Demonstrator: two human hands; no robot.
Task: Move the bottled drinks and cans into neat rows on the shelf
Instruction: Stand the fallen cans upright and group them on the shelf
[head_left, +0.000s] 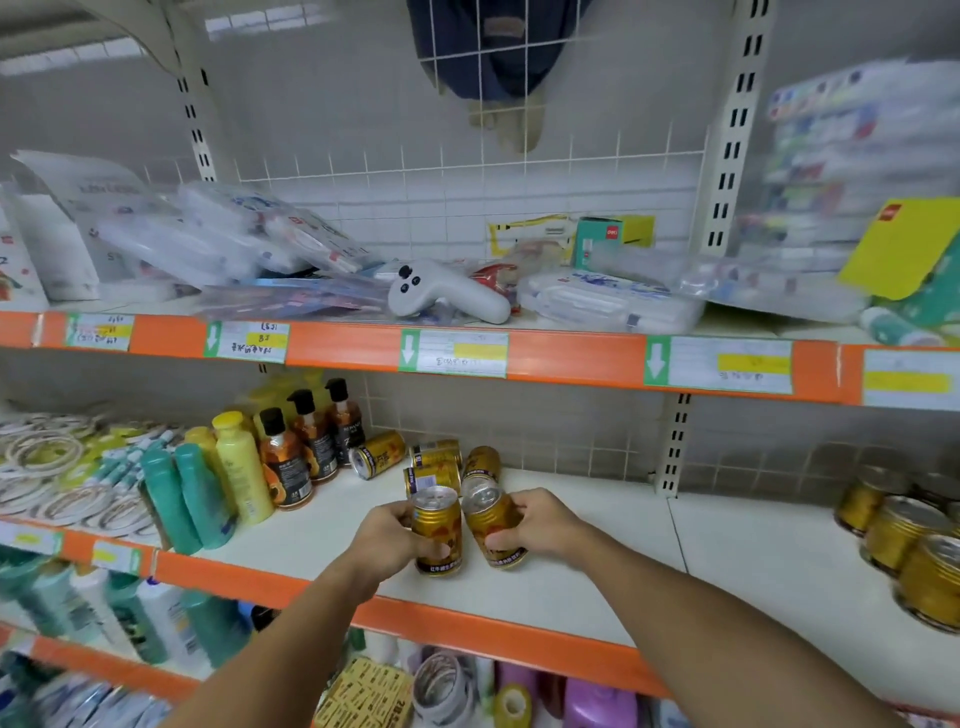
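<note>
My left hand (390, 540) grips an upright gold can (438, 530) on the white middle shelf (597, 561). My right hand (540, 525) grips a second gold can (492, 525), which tilts toward the first. Behind them, several more gold cans (434, 467) lie on their sides near the back wall. Three dark bottles with black caps (311, 447) stand in a diagonal row to the left, next to yellow bottles (241, 467) and teal bottles (182, 499).
Wide gold tins (904, 540) stand at the shelf's right end. A white upright (672, 447) splits the back wall. The upper shelf holds plastic packs and a white controller (441, 296). Orange price rails (493, 634) edge each shelf. Tape rolls and purple bottles sit below.
</note>
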